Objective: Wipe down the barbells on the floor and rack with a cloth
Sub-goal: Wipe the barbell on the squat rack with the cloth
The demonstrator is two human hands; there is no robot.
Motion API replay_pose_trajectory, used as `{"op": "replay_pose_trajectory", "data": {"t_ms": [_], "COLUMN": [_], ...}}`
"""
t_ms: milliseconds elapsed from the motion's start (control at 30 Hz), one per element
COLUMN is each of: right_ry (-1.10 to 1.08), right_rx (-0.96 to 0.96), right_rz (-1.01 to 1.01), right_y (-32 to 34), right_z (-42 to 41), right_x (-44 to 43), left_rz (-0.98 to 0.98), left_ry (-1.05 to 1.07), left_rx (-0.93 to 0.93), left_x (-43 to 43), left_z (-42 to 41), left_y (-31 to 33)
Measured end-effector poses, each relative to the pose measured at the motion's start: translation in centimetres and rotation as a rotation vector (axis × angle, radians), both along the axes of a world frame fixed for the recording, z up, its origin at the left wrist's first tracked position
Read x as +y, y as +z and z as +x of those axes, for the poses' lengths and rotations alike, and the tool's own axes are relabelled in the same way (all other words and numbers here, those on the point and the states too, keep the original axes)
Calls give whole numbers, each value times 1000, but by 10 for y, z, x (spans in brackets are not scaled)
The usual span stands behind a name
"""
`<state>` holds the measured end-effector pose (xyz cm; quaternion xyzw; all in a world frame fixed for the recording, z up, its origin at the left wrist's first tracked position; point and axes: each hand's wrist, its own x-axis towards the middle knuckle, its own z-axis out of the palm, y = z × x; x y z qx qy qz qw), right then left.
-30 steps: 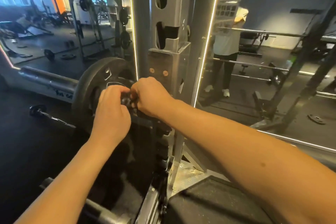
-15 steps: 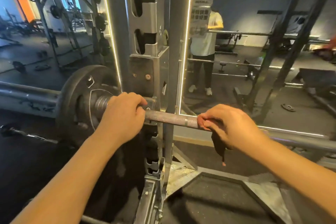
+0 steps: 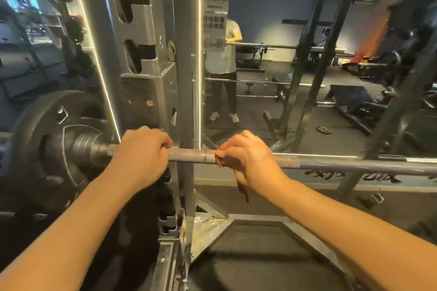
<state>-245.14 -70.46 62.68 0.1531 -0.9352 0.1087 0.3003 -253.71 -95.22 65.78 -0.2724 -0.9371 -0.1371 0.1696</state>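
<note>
Barbell (image 3: 331, 163) sits in the squat rack (image 3: 186, 78), with a weight plate (image 3: 42, 149) on its left sleeve. The left hand (image 3: 139, 156) grips the shaft beside the upright. The right hand (image 3: 248, 158) clamps a dark cloth (image 3: 242, 188) round the knurling. The step appears to be wiping the racked bar. The next move probably calls for sliding the cloth right along the shaft, keeping firm pressure.

grey knurled steel barbell (image 3: 189, 156): lying level across the grey steel rack (image 3: 186, 78), black round weight plate (image 3: 35, 149) on its left end | dark cloth (image 3: 244, 192): bunched round the shaft, thin tail dangling underneath
</note>
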Motion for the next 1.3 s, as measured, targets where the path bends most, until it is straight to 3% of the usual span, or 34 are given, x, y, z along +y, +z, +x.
{"op": "replay_pose_trajectory", "data": {"t_ms": [267,367,500,667,800,933,1067,1167,1300], "right_ry": [-16,-83,-70,-92,-50,-48,-65,55,155], "right_rx": [-250,-265,-346,-345,-380,-392,-267,-101,143], "right_rz": [54,44,-232,-195,-301,-240,-131,21,84], "right_y": [42,41,49,46,48,49,39,16,-9], "right_z": [-27,-18,-32,-23,-45,-32,-34,-42,-27], "right_x": [-70,-57,-82,-56,-85,-59,-66,-82,-18], "left_rz": [47,91,88,89,71,85,92,57,69], "left_ry": [34,21,47,57,67,65,61,64,37], "left_rx": [61,73,88,67,87,67,85,71,53], "left_x": [-14,-14,-11,-13,-11,-13,-13,-13,-17], "left_z": [-3,0,5,6,8,7,7,6,2], "left_y": [-1,-7,-9,-12,-13,-11,-12,-9,-8]}}
